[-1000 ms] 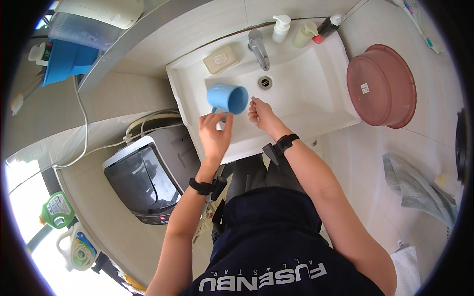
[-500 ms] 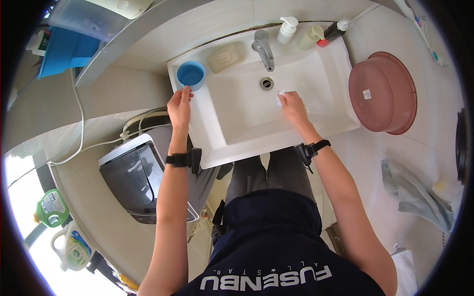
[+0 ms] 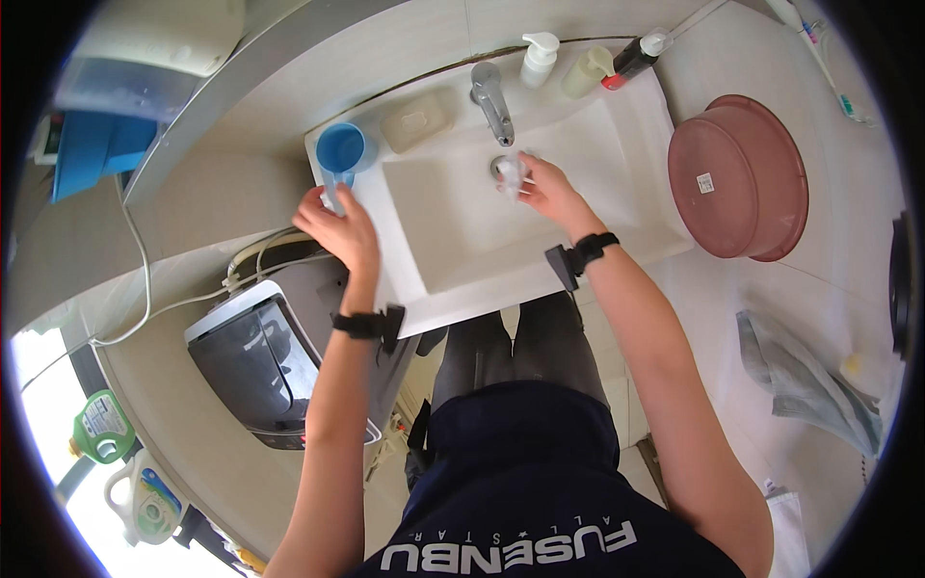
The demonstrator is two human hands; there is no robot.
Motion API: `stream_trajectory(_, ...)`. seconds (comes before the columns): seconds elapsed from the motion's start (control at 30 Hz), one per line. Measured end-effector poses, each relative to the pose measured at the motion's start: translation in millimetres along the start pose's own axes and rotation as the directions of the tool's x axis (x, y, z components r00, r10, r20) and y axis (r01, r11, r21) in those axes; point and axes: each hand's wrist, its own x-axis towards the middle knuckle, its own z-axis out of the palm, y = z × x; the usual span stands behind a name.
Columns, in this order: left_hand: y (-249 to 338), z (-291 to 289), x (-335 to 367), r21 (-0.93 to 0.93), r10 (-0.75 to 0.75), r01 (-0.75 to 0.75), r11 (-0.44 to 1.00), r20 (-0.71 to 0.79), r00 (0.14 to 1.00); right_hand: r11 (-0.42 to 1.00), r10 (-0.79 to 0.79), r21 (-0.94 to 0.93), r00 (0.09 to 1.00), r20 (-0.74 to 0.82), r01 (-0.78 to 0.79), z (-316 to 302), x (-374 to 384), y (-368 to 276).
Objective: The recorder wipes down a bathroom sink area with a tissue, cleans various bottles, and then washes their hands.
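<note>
Beside the basin's left edge, my left hand (image 3: 337, 226) has its thumb and fingers apart, just below the handle of a blue cup (image 3: 342, 149). The thumb tip is close to that handle; whether they touch is unclear. The cup stands on the far left corner of the white washbasin (image 3: 424, 313). Over the drain, my right hand (image 3: 551, 190) is closed on a small crumpled white piece (image 3: 512, 175), too blurred to name. Behind it stands the chrome tap (image 3: 491, 104). A beige soap dish (image 3: 416, 121) lies between cup and tap.
A white pump bottle (image 3: 540, 60), a pale green one (image 3: 586, 72) and a dark one with a red base (image 3: 633, 64) line the back rim. A reddish-brown tub (image 3: 737, 178) leans at the right. A washing machine (image 3: 260, 361) stands left, with detergent bottles (image 3: 145, 496) beyond.
My left hand has drawn back from the cup, uncovering its handle, and its fingers have spread. My right hand has moved left to the drain with the white piece. The view has shifted slightly.
</note>
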Motion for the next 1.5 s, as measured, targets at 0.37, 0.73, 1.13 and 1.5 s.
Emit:
stream_trajectory(0.37,191.6,72.0,-4.0,-0.207,0.035,0.862,0.463,0.976,0.215,0.912,-0.084,0.409,0.961,0.265,-0.033,12.8,63.1,6.8)
stream_trajectory(0.73,163.2,57.8,-2.5,-0.227,-0.037,0.677,0.7,0.935,0.352,0.898,0.119,0.419,0.991,0.061,-0.133,30.3,64.4,20.2)
stream_trajectory(1.13,42.8,-59.7,-48.0,-0.279,0.052,0.39,0.877,0.864,0.501,0.165,-0.34,-0.952,0.921,0.192,0.259,-50.9,25.2,-4.6)
stream_trajectory(1.5,-30.5,-147.3,-43.5,-0.133,-0.168,0.464,0.876,0.817,0.551,0.086,-0.549,-0.995,0.836,-0.011,0.043,-105.7,-16.3,-28.1)
